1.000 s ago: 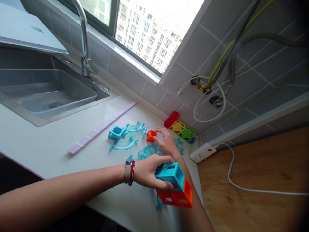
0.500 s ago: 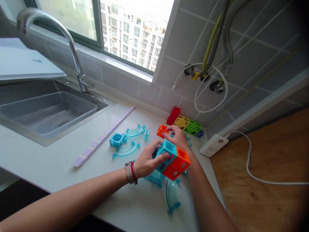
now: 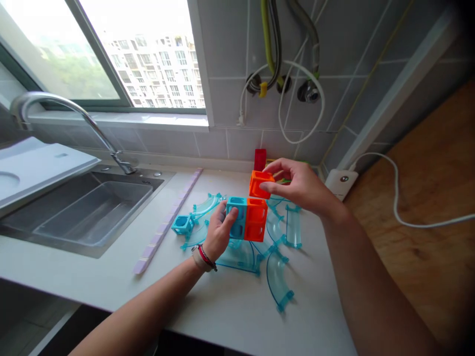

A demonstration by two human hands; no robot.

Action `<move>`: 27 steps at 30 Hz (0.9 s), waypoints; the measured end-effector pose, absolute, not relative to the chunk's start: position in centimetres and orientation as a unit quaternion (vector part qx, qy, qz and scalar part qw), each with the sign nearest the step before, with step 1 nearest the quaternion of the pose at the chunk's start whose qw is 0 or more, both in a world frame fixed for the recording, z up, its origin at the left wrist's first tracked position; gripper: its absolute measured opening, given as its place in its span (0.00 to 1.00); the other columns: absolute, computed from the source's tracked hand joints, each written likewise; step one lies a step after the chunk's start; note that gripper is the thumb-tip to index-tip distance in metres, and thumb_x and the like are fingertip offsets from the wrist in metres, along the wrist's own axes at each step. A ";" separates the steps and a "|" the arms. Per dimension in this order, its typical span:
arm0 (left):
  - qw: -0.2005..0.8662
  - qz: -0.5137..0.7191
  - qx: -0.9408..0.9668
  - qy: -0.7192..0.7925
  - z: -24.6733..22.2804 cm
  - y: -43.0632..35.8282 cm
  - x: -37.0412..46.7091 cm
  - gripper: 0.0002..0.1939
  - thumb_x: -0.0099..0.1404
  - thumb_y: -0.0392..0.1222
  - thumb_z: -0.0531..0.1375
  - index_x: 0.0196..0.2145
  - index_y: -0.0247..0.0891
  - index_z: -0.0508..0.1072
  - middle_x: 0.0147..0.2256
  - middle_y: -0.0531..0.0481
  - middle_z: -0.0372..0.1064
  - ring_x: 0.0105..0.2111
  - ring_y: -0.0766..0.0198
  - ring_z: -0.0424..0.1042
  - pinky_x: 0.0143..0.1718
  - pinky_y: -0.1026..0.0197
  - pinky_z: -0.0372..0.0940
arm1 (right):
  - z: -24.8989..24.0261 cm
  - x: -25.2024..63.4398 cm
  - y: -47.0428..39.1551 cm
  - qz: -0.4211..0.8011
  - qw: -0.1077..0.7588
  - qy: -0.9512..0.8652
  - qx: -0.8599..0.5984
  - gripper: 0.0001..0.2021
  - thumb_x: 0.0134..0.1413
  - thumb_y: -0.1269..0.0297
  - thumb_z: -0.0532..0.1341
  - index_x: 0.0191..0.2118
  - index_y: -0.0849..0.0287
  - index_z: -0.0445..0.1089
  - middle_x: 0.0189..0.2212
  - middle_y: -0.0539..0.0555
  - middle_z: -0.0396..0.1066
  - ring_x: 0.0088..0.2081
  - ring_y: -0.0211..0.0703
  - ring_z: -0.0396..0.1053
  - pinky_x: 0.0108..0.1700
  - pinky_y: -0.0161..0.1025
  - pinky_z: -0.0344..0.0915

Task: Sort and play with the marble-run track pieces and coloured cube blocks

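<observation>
My left hand [image 3: 218,228] is closed around the blue side of a joined block [image 3: 256,220] made of blue and orange open-sided cubes, held above the counter. Between the thumb and fingers of my right hand [image 3: 297,184] is a single orange cube [image 3: 259,184], just above the orange part of that block. Whether the two touch I cannot tell. Below them lie several clear blue track pieces, among them a curved one [image 3: 277,279] and a straight one [image 3: 293,227]. A lone blue cube [image 3: 181,225] sits at the left, beside more curved track.
A pale purple strip [image 3: 166,225] lies along the counter [image 3: 222,306] beside the sink [image 3: 89,247]. At the wall stands a red block [image 3: 260,159], with yellow and green ones mostly hidden behind my right hand. A white plug box [image 3: 340,183] with a cable is at the right.
My right hand has lifted the orange cube from the counter and brought it over the joined block. My left hand has turned the block more upright. The camera view has shifted.
</observation>
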State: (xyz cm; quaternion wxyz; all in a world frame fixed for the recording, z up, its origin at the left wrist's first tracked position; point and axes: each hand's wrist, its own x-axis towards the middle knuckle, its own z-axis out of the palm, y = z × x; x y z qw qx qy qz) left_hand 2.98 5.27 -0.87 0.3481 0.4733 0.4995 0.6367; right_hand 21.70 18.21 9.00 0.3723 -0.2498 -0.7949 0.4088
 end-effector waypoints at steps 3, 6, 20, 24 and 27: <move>0.347 0.639 0.462 0.508 -1.0 5.4 2.9 0.20 0.69 0.59 0.60 0.43 0.37 0.71 0.36 0.51 0.70 0.34 0.64 0.69 0.36 0.64 0.68 | 8.9 21.5 18.1 0.409 0.340 -0.809 -0.251 0.17 0.49 0.59 0.73 0.44 0.57 0.76 0.39 0.54 0.79 0.38 0.46 0.77 0.36 0.39 0.74; 0.350 0.640 0.456 0.510 -1.1 5.5 2.8 0.20 0.69 0.59 0.60 0.43 0.38 0.71 0.36 0.51 0.70 0.34 0.64 0.69 0.36 0.64 0.67 | 8.6 21.3 18.2 0.413 0.323 -0.815 -0.247 0.17 0.49 0.58 0.73 0.44 0.58 0.76 0.39 0.54 0.79 0.38 0.46 0.77 0.37 0.40 0.75; 0.337 0.663 0.440 0.503 -1.0 5.5 2.8 0.17 0.69 0.56 0.61 0.41 0.38 0.70 0.34 0.52 0.68 0.32 0.66 0.67 0.34 0.65 0.66 | 7.2 20.2 18.1 0.462 0.325 -0.785 -0.255 0.18 0.50 0.52 0.72 0.41 0.59 0.75 0.38 0.55 0.79 0.35 0.46 0.78 0.32 0.37 0.74; 0.336 0.660 0.441 0.506 -0.8 5.5 2.8 0.19 0.68 0.58 0.61 0.40 0.38 0.70 0.33 0.52 0.69 0.31 0.66 0.67 0.32 0.65 0.67 | 7.3 20.1 18.0 0.457 0.325 -0.787 -0.257 0.18 0.50 0.52 0.72 0.41 0.58 0.74 0.39 0.55 0.78 0.37 0.47 0.78 0.34 0.38 0.74; 0.337 0.661 0.437 0.508 -0.7 5.5 2.8 0.19 0.68 0.59 0.61 0.39 0.38 0.70 0.32 0.53 0.67 0.29 0.66 0.66 0.29 0.66 0.66 | 7.4 20.0 17.8 0.439 0.331 -0.792 -0.265 0.16 0.51 0.53 0.71 0.40 0.58 0.74 0.38 0.54 0.78 0.37 0.47 0.77 0.35 0.38 0.73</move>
